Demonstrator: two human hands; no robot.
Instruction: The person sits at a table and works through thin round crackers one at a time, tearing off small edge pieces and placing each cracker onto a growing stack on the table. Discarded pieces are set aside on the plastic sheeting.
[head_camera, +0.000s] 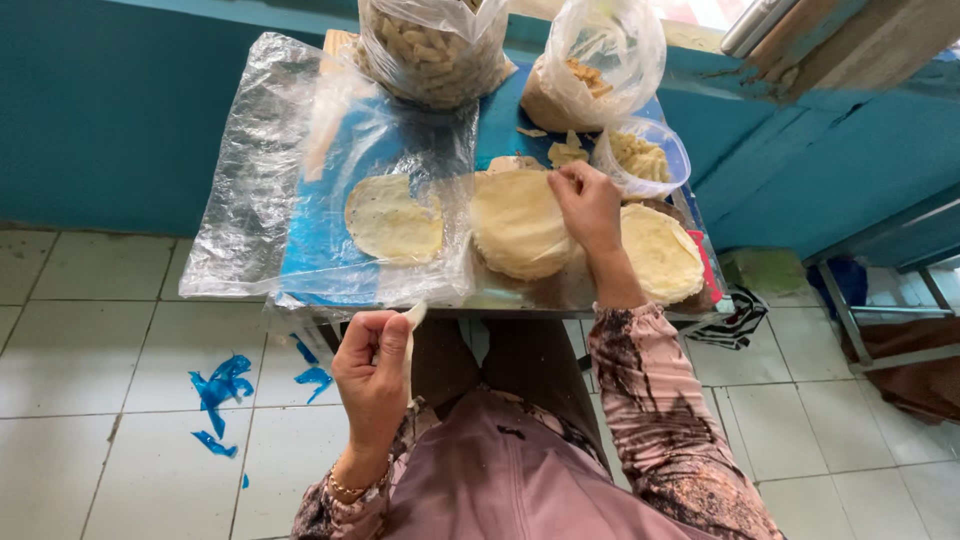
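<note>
My right hand (588, 204) rests on a stack of thin round pale wrappers (518, 222) in the middle of a small table (560, 296), fingers pinching the top sheet's far edge. My left hand (372, 372) is held near my lap below the table's front edge, shut on a small pale strip of wrapper (411, 322). A single round wrapper (392, 218) lies flat on clear plastic sheeting (250, 190) to the left of the stack. Another stack of wrappers (660, 252) sits to the right, beside my right wrist.
Two clear bags of pale fried pieces (432, 50) (590, 70) stand at the table's back, with a small plastic bowl of pieces (642, 158) next to them. Blue scraps (222, 388) lie on the white tiled floor. A teal wall is behind.
</note>
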